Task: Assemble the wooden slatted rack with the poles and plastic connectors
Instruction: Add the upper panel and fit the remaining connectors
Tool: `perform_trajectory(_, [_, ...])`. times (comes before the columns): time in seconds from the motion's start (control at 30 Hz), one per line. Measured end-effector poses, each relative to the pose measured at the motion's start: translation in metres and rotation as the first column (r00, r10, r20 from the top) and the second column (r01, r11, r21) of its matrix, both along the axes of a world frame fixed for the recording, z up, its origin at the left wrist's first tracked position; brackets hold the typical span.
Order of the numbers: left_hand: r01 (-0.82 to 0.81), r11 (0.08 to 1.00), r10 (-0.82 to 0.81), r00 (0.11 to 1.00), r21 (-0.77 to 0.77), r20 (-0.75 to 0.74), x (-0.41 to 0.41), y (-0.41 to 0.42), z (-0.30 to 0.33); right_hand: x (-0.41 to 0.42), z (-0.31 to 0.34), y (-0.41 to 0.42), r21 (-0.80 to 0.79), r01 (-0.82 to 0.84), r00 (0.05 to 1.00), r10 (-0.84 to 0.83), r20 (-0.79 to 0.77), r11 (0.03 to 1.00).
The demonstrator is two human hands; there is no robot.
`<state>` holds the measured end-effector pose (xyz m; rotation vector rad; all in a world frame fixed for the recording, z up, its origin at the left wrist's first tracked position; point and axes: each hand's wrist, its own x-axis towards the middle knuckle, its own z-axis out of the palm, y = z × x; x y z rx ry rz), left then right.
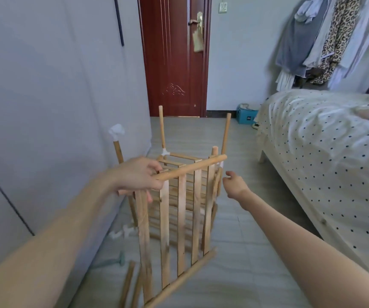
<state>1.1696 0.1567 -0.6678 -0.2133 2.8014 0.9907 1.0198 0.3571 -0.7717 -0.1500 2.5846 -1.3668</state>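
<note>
A partly built wooden rack [179,165] stands on the floor, with upright poles [161,127] rising from white plastic connectors [165,151]. One pole at the left carries a white connector [116,131] on its top. A slatted wooden panel [182,218] leans tilted in front of the rack. My left hand [139,174] grips the panel's top rail [192,167] near its left end. Just right of the panel, my right hand [234,184] hovers with loosely curled fingers and holds nothing.
Loose white connectors [122,233], a pale green piece [119,258] and two spare poles [128,283] lie on the floor by the white wardrobe [46,107] at left. A bed with dotted cover [323,152] is at right. A red door [174,56] stands behind.
</note>
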Motion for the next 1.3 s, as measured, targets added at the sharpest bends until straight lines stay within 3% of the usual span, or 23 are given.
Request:
perform_trajectory(0.07, [-0.021, 0.999, 0.021, 1.000, 0.024, 0.009, 0.009, -0.020, 0.006, -0.009, -0.001, -0.015, -0.105, 0.022, 0.999, -0.018, 0.043, 0.994])
perform_trajectory(0.2, [-0.105, 0.988, 0.108, 0.994, 0.117, -0.026, 0.025, -0.057, 0.008, -0.020, -0.015, -0.038, -0.171, -0.015, 0.997, 0.028, 0.075, 0.985])
perform_trajectory(0.27, [-0.161, 0.976, 0.171, 0.983, 0.148, -0.059, 0.033, -0.076, 0.005, -0.024, -0.023, -0.045, -0.216, 0.035, 0.998, -0.024, 0.052, 0.976])
perform_trajectory(0.37, [-0.234, 0.953, 0.256, 0.962, 0.193, -0.096, 0.042, -0.094, -0.002, -0.029, -0.032, -0.049, -0.076, 0.086, 0.992, -0.092, -0.082, 0.993])
perform_trajectory(0.47, [-0.300, 0.910, 0.351, 0.925, 0.285, -0.147, 0.045, -0.100, -0.007, -0.032, -0.036, -0.045, 0.017, 0.069, 0.991, -0.067, -0.117, 0.997])
perform_trajectory(0.57, [-0.317, 0.883, 0.394, 0.901, 0.347, -0.181, 0.048, -0.099, -0.002, -0.035, -0.033, -0.028, 0.046, 0.078, 0.991, -0.073, -0.111, 0.996])
perform_trajectory(0.73, [-0.281, 0.913, 0.344, 0.919, 0.296, -0.191, 0.051, -0.092, 0.015, -0.038, -0.031, 0.024, 0.091, 0.139, 0.986, -0.129, -0.105, 0.986])
perform_trajectory(0.93, [-0.286, 0.884, 0.394, 0.882, 0.369, -0.260, 0.053, -0.076, 0.029, -0.028, -0.031, 0.080, 0.042, 0.256, 0.963, -0.252, -0.095, 0.966])
perform_trajectory(1.13, [-0.276, 0.693, 0.541, 0.809, 0.666, -0.228, 0.047, -0.051, 0.025, -0.008, -0.033, 0.107, 0.039, 0.283, 0.955, -0.278, -0.107, 0.958])
perform_trajectory(1.3, [-0.234, 0.559, 0.595, 0.781, 0.795, -0.189, 0.033, -0.032, 0.018, 0.007, -0.031, 0.116, -0.014, 0.285, 0.953, -0.285, -0.102, 0.958])
